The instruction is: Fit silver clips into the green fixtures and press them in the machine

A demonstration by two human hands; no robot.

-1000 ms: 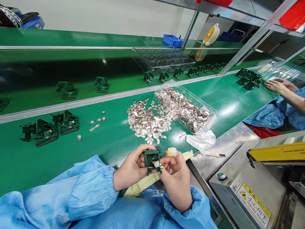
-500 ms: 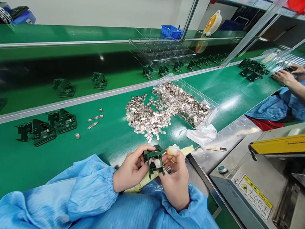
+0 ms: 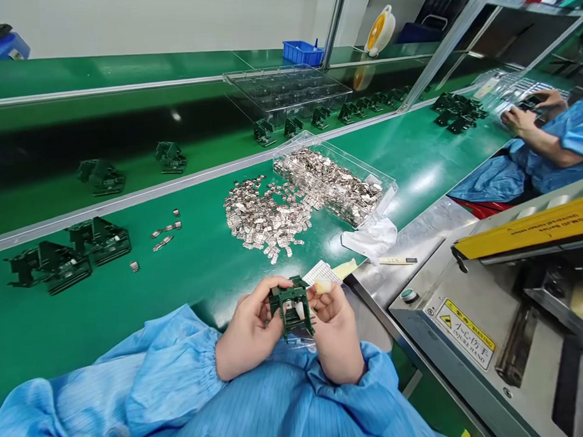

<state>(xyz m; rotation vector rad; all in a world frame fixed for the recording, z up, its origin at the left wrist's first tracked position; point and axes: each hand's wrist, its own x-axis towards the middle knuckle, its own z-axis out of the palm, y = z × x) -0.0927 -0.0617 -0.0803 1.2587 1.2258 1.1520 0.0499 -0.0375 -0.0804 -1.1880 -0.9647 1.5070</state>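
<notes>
My left hand grips a dark green open plastic frame by its left side, thumb at the front. At the frame's right side, my right hand has its fingers curled against it. Pale, yellowish-white coverings show on fingertips of that hand, one of them reaching into the frame opening. Whether a small part is pinched there is hidden. Just behind the right hand lies a white gridded sheet. Farther back, small silvery metal pieces are heaped on the green bench.
A clear tray holds more metal pieces. A white cloth and a marked strip lie at the right. Green frames stand at the left. A grey machine borders my right; a co-worker's hands are beyond.
The view has shifted right, so the bench things appear farther left. My right fingers have moved slightly against the frame, and more of the gridded sheet shows behind them.
</notes>
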